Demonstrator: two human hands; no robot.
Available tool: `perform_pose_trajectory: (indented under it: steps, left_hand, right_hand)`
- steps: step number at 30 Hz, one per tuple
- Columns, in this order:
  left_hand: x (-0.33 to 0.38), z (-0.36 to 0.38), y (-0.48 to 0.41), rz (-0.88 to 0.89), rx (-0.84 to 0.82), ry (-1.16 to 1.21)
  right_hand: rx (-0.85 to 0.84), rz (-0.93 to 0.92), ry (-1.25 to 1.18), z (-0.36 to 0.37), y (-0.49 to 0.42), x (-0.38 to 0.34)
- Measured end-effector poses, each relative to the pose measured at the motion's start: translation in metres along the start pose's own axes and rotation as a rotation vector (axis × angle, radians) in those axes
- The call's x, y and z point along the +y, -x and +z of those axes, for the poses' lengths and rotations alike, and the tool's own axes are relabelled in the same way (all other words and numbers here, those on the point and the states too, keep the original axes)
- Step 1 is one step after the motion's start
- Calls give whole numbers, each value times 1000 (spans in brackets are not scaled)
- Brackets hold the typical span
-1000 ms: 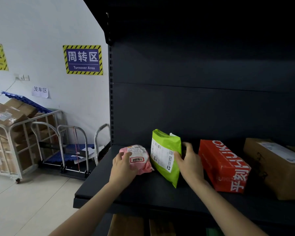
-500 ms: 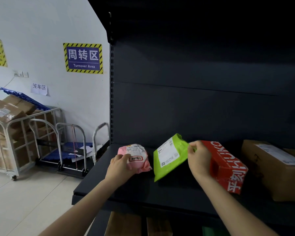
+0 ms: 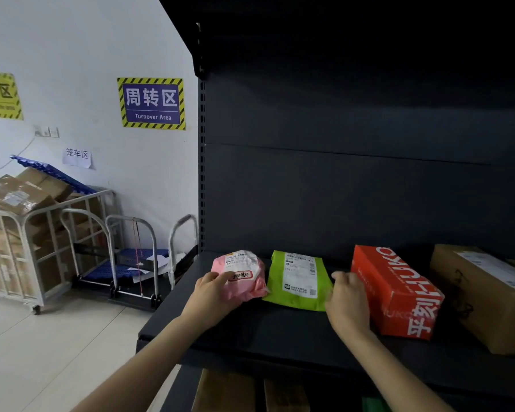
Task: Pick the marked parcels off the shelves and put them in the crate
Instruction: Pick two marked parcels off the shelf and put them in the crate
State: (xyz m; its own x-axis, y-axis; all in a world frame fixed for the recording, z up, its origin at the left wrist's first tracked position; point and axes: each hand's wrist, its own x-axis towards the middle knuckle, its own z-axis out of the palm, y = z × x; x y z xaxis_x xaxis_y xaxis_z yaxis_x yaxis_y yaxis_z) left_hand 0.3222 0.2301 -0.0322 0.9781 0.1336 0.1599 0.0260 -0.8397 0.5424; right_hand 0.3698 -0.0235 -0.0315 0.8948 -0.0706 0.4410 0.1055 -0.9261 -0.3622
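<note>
A pink soft parcel with a white label lies on the dark shelf. My left hand grips its near left side, thumb on top. To its right a green mailer bag lies flat, label up. My right hand is at the bag's right edge, between it and a red box; its fingers are loosely curled and whether they touch the bag is unclear. No crate is in view.
A brown cardboard box sits at the shelf's right end. More boxes show on the shelf below. To the left stand a metal cage cart full of cartons and folded platform trolleys on the tiled floor.
The green bag stood upright in my right hand, then tipped back, and now lies flat on the shelf. My right hand has let it go. My left hand stays on the pink parcel.
</note>
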Motion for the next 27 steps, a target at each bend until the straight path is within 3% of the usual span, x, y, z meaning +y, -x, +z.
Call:
perform_pose_trajectory:
  steps: [2,6,10,16,20,24,27]
  left_hand:
    - [-1,-1,-3,-18,28,58]
    - [-6,-7,-17,-157,131,134]
    - [-13,-10,-30,-289,43,18]
    - [-19,1,-31,-319,-3,-18]
    - [-12,-1,-24,-321,30,298]
    - [-1,-8,-11,-324,175,695]
    - [8,-16,-3,-390,158,1007]
  right_hand:
    - [26,-110,-39,-1,-3,-18]
    - [-161,-227,-285,11,-7,-67]
    - [-314,-207,-301,30,-11,-100]
    - [-365,-194,-305,50,-7,-111]
    - [-307,-213,-428,52,4,-107]
    - [-231,-252,-588,44,22,-100]
    - [-198,-252,-642,34,33,-93]
